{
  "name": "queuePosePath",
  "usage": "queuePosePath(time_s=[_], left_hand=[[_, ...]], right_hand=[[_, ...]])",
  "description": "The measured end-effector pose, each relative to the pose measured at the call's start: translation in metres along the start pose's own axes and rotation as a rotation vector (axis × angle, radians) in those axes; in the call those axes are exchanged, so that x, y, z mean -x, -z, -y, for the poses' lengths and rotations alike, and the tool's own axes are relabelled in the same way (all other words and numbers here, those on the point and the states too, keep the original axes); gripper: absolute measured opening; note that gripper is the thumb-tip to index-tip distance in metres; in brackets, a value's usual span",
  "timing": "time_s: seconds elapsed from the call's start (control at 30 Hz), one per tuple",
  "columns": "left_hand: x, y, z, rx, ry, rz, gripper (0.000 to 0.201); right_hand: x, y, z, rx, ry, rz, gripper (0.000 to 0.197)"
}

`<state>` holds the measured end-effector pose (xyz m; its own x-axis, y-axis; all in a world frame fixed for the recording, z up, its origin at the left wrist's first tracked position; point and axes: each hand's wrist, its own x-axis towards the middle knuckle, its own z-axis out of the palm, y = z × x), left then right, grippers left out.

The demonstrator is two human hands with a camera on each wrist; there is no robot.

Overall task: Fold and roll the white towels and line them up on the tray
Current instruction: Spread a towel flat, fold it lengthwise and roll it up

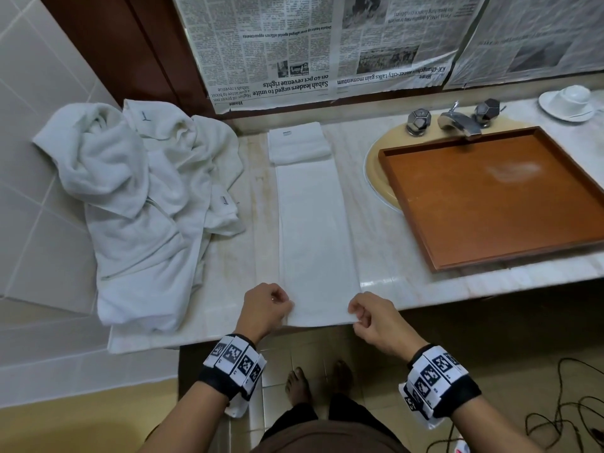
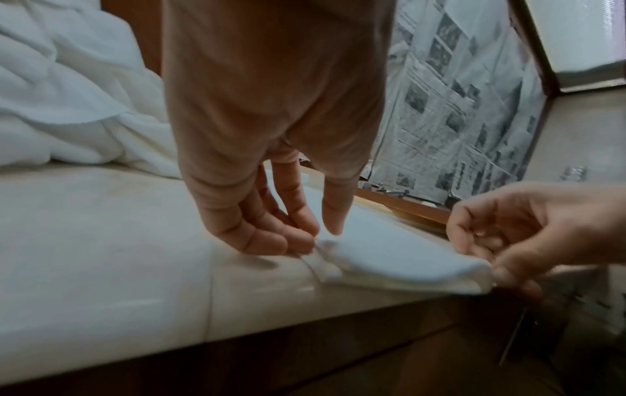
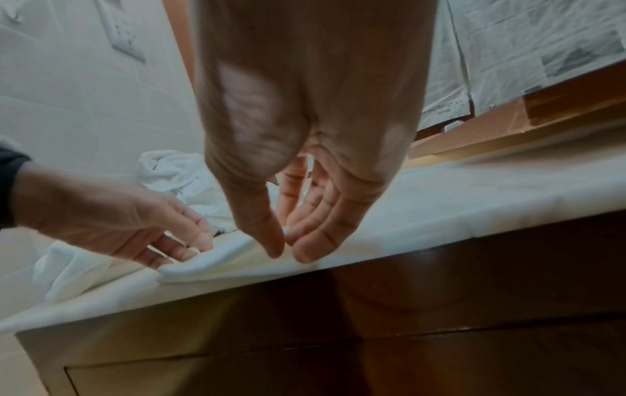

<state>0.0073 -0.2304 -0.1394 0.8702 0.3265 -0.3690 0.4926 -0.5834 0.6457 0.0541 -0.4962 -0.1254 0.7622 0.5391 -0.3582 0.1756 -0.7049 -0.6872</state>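
I see the folded white towel lying as a long narrow strip on the marble counter, from the near edge toward the wall. At its far end lies a smaller folded towel, touching it. My left hand pinches the near left corner of the strip with thumb and curled fingers; the left wrist view shows this corner a little lifted from the counter. My right hand pinches the near right corner in the same way, thumb against the fingertips. Both hands are at the counter's front edge, with the width of the strip between them.

To the right, the wooden tray lies over the sink, under the faucet. To the left a heap of unfolded white towels hangs partly over the counter edge. Newspaper sheets cover the wall behind. A white cup on a saucer stands at the far right.
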Motion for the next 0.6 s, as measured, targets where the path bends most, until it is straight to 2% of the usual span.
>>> queuePosePath(time_s=[0.2,0.33,0.4,0.47,0.6], left_hand=[[0.012,-0.012,0.001,-0.073,-0.080,-0.065,0.017],[0.024,-0.026,-0.002,-0.147,-0.119,-0.089,0.032],[0.028,-0.030,-0.002,-0.150,-0.124,-0.115,0.032],[0.029,-0.033,-0.004,-0.113,-0.102,-0.140,0.030],[0.027,-0.033,-0.006,0.049,0.031,-0.200,0.024]], right_hand=[[-0.004,0.005,0.000,0.041,0.032,0.010,0.024],[-0.008,0.000,0.001,0.112,0.034,-0.037,0.025],[-0.011,-0.004,0.000,0.132,0.026,-0.059,0.026],[-0.012,-0.006,0.001,0.143,0.019,-0.056,0.026],[-0.018,-0.004,0.005,0.158,0.030,-0.068,0.020]])
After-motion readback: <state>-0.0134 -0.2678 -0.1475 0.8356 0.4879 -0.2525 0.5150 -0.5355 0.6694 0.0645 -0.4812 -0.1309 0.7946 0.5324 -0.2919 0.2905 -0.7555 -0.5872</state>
